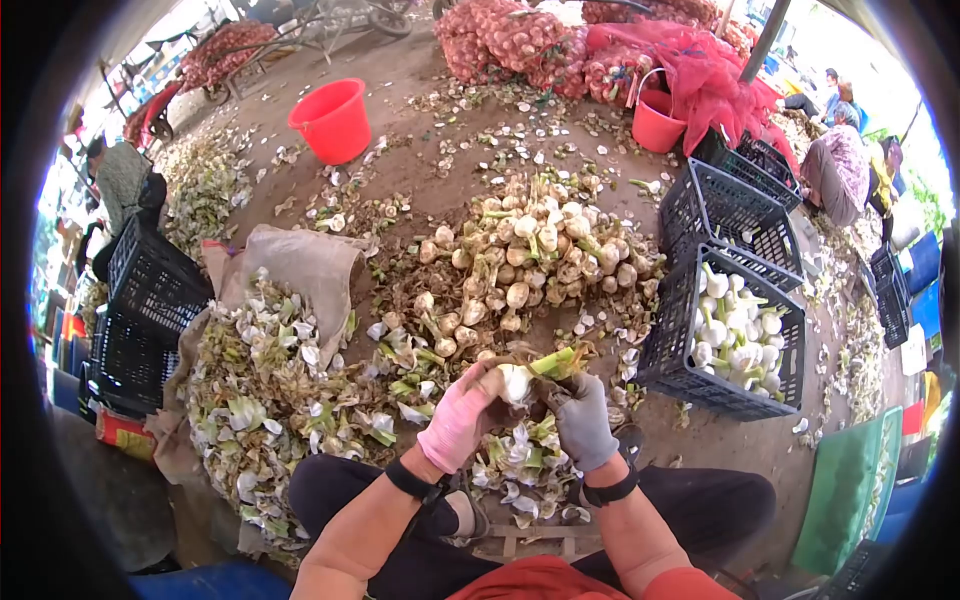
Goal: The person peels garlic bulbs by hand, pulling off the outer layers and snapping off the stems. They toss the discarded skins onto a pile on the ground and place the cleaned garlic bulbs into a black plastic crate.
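A white garlic bulb [516,384] with a green stem is held between my hands, above a heap of peeled skins [525,465]. My left hand [460,415], in a pink glove, has its fingers closed on the bulb's left side. On the right, my right hand [584,420], in a grey glove, is closed around the stem and loose outer leaves. Just beyond my hands lies a pile of untrimmed garlic [540,250] with dry brown skins. Clean white bulbs [735,335] fill a black crate [670,345] to the right.
Another black crate [725,215] stands behind the filled one. Black crates [150,290] also stand at the left, beside a large heap of skins [260,400] and a cloth [300,265]. Two red buckets [335,125] and red net sacks [520,45] are farther back. People [840,165] sit at the right.
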The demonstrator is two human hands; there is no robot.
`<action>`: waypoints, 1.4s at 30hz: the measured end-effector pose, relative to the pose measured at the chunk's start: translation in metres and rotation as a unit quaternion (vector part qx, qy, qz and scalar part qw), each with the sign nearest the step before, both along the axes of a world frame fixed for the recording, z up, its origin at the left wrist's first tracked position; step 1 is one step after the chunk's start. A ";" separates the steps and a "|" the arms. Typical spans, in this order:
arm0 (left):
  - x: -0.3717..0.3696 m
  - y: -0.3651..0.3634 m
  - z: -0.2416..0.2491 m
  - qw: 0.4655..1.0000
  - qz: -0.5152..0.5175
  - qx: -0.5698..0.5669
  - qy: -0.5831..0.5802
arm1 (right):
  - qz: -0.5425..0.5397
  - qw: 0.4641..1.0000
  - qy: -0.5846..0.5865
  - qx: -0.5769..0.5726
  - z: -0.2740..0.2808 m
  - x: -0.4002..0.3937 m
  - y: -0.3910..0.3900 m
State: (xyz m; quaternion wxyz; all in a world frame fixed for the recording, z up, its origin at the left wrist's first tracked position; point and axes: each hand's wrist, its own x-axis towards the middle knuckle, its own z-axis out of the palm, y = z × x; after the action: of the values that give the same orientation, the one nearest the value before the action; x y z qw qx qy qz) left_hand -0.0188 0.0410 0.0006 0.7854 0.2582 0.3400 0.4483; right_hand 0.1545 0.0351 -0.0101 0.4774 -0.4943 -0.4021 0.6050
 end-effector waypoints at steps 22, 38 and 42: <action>-0.011 0.023 0.011 0.917 0.208 0.136 0.310 | 0.089 0.992 0.036 -0.083 -0.006 -0.011 0.011; -0.023 0.024 0.003 0.988 0.152 0.020 0.022 | 0.080 0.993 -0.080 0.024 -0.032 -0.008 0.008; -0.012 0.026 -0.001 0.990 0.138 -0.001 0.026 | 0.100 0.976 0.164 -0.108 -0.004 -0.022 0.028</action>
State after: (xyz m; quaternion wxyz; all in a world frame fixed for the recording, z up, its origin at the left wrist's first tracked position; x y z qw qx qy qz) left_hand -0.0311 0.0672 -0.0007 0.7069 0.2192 0.3932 0.5455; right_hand 0.1330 0.0632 -0.0138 0.4181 -0.3943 -0.2983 0.7621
